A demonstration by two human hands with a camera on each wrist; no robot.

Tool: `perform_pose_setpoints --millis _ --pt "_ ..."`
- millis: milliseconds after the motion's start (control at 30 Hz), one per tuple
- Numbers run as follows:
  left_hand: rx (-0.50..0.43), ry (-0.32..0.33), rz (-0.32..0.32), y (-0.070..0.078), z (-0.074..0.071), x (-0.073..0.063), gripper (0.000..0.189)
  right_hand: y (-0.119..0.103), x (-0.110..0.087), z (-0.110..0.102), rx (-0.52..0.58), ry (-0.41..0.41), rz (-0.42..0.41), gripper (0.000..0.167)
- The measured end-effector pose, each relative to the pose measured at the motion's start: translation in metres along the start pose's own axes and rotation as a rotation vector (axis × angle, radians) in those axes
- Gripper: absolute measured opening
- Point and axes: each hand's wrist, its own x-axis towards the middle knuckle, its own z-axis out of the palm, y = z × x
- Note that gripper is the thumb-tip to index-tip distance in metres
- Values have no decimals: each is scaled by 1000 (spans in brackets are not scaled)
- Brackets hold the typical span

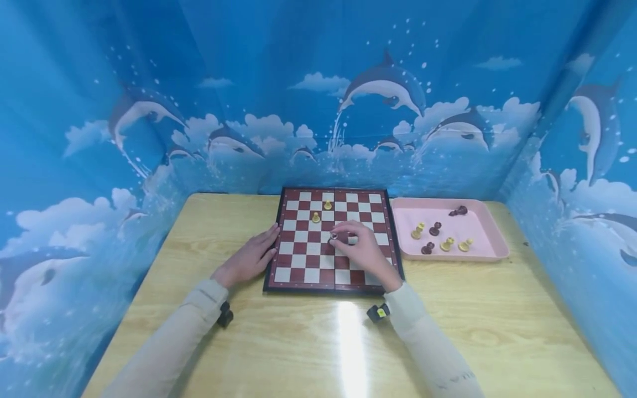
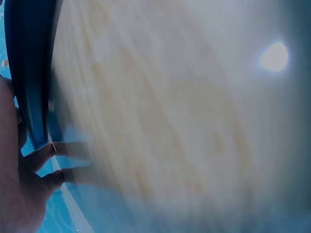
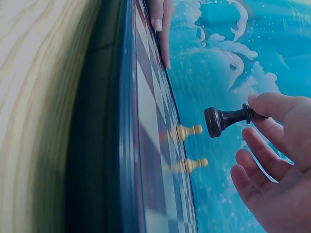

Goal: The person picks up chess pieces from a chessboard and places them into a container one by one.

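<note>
My right hand (image 1: pixel 363 250) pinches a dark chess piece (image 3: pixel 216 122) by its top between thumb and index finger, over the middle of the checkered chessboard (image 1: pixel 298 260). In the right wrist view its round base points toward the board and stands off from it; the fingertips cover its head. Two yellow pawns, a nearer pawn (image 1: pixel 316 218) and a farther pawn (image 1: pixel 328 205), stand upright on the board's far half. My left hand (image 1: pixel 249 255) rests at the board's left edge with fingers extended, touching the frame, and holds nothing.
Right of the board sits a pink tray (image 1: pixel 483 257) with several pieces: yellow ones, such as a yellow piece (image 1: pixel 447 244), and dark ones, one dark piece (image 1: pixel 459 211) lying on its side. A blue dolphin-print curtain (image 1: pixel 278 83) encloses the back and sides of the wooden table (image 1: pixel 278 342).
</note>
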Motion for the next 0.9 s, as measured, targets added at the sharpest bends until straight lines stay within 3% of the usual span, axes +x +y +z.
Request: perform_pose_setpoints --millis 400,667,900 --pt "-1 -6 -18 -1 2 -3 61 19 -19 -38 -30 93 18 22" --pt "-3 -27 -42 -1 3 -2 61 35 -36 -75 -53 176 77 24" --pt "-5 -23 -41 -3 2 -1 61 44 -46 -102 -102 253 63 24"
